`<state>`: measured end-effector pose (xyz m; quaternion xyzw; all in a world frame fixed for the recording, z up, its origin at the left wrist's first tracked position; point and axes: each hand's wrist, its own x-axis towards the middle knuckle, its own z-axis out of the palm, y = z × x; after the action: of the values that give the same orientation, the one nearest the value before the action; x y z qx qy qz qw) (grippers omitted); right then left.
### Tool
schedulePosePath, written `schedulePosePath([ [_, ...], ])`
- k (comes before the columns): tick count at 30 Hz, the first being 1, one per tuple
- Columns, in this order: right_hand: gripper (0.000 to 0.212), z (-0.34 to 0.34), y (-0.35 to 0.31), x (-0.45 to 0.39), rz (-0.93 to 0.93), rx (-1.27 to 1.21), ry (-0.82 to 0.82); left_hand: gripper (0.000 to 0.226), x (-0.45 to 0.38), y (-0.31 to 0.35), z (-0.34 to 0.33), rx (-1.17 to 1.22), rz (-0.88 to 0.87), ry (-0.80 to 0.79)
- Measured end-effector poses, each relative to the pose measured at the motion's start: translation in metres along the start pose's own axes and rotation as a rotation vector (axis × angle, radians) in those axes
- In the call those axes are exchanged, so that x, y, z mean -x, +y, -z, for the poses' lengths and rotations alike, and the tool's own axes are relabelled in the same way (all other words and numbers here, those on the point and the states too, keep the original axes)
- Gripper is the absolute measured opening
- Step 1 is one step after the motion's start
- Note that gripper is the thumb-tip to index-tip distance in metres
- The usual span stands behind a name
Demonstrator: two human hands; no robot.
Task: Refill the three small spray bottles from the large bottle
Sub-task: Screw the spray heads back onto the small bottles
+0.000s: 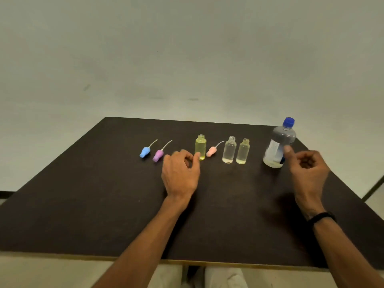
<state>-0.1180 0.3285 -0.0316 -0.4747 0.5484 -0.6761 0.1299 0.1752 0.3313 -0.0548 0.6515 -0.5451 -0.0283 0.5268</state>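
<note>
- Three uncapped small bottles (229, 150) are standing mid-counter (83, 194), spray caps (158, 154) lying beside them.
- Left hand (180, 173), fingers loosely curled, is touching the yellow bottle (200, 146).
- Right hand (307, 163), loosely curled and holding nothing, is hovering beside the large bottle (279, 143).

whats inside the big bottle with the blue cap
The large bottle shows only a shallow pool of pale liquid at its base; clear above. Its label hides part of the inside.

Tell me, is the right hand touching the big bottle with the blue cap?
Cannot tell. In the head view the right hand's thumb tip overlaps the big bottle's side, but this single blurred view shows neither contact nor a gap plainly.
</note>
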Motion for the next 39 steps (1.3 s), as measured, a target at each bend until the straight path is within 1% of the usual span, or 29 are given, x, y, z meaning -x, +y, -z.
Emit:
schedulePosePath([
  [1,0.05,-0.004,-0.004,0.012,0.045,0.032,-0.067,0.019,-0.006,-0.011,0.008,-0.034,-0.004,-0.009],
  [2,0.047,-0.009,-0.009,0.025,0.083,0.056,-0.135,0.016,-0.011,-0.02,0.015,-0.088,-0.011,-0.018],
  [4,0.042,-0.021,-0.021,0.047,0.133,0.08,-0.245,0.03,-0.019,-0.034,0.022,-0.218,-0.025,-0.045],
  [6,0.042,-0.039,-0.035,0.068,0.172,0.075,-0.319,0.041,-0.026,-0.043,0.025,-0.305,-0.029,-0.064],
  [8,0.042,-0.06,-0.045,0.086,0.191,0.056,-0.383,0.047,-0.033,-0.049,0.025,-0.348,-0.027,-0.11],
  [10,0.042,-0.079,-0.051,0.101,0.199,0.031,-0.433,0.047,-0.039,-0.053,0.024,-0.376,-0.016,-0.141],
  [13,0.039,-0.106,-0.056,0.117,0.216,0.011,-0.494,0.042,-0.047,-0.058,0.023,-0.373,0.022,-0.137],
  [16,0.037,-0.126,-0.058,0.124,0.241,-0.012,-0.542,0.033,-0.053,-0.065,0.02,-0.307,0.057,-0.124],
  [21,0.034,-0.156,-0.059,0.122,0.249,-0.016,-0.55,0.016,-0.059,-0.072,0.016,-0.205,0.059,-0.092],
  [24,0.032,-0.172,-0.06,0.119,0.252,-0.019,-0.525,0.009,-0.056,-0.071,0.017,-0.091,0.056,-0.053],
  [26,0.029,-0.178,-0.06,0.117,0.261,-0.031,-0.519,0.008,-0.054,-0.069,0.02,0.042,0.092,-0.01],
  [28,0.025,-0.181,-0.059,0.116,0.262,-0.035,-0.519,0.011,-0.056,-0.064,0.026,0.225,0.179,0.026],
  [31,0.018,-0.182,-0.057,0.115,0.233,-0.057,-0.497,0.021,-0.058,-0.05,0.035,0.524,0.308,0.033],
  [33,0.013,-0.182,-0.055,0.113,0.16,-0.1,-0.474,0.029,-0.058,-0.04,0.038,0.781,0.402,-0.018],
  [35,0.016,-0.183,-0.056,0.111,0.037,-0.166,-0.481,0.035,-0.057,-0.032,0.039,1.012,0.492,-0.123],
  [37,0.022,-0.184,-0.058,0.108,-0.116,-0.295,-0.511,0.039,-0.054,-0.026,0.035,1.089,0.52,-0.238],
  [39,0.021,-0.182,-0.062,0.103,-0.269,-0.463,-0.548,0.041,-0.051,-0.022,0.033,1.125,0.508,-0.321],
])
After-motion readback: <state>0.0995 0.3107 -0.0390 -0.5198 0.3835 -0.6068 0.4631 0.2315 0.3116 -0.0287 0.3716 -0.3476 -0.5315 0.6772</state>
